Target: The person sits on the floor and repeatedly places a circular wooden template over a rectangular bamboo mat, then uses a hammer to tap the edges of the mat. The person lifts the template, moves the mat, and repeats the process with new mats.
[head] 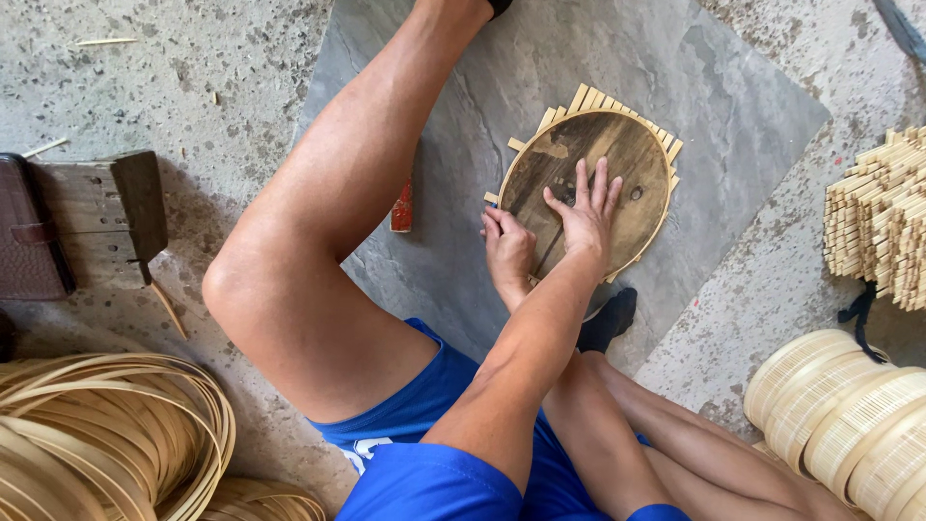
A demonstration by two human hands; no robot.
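Observation:
A round dark wooden disc point(617, 164) lies on a mat of pale bamboo slats point(588, 98), whose ends stick out around its rim. Both rest on a grey slate slab point(714, 87). My right hand point(585, 218) presses flat on the disc with its fingers spread. My left hand point(506, 251) is curled into a fist at the disc's left edge, gripping a small tool with a blue tip point(491, 206). Its wrist disappears under my right forearm.
My bare left leg point(328, 222) is bent across the slab, with a small red object point(402, 207) beside it. A wooden block with a cleaver point(121, 212) sits at left, coiled bamboo strips point(106, 434) at bottom left, bundled slats point(883, 222) at right, and round bamboo rings point(839, 405) at bottom right.

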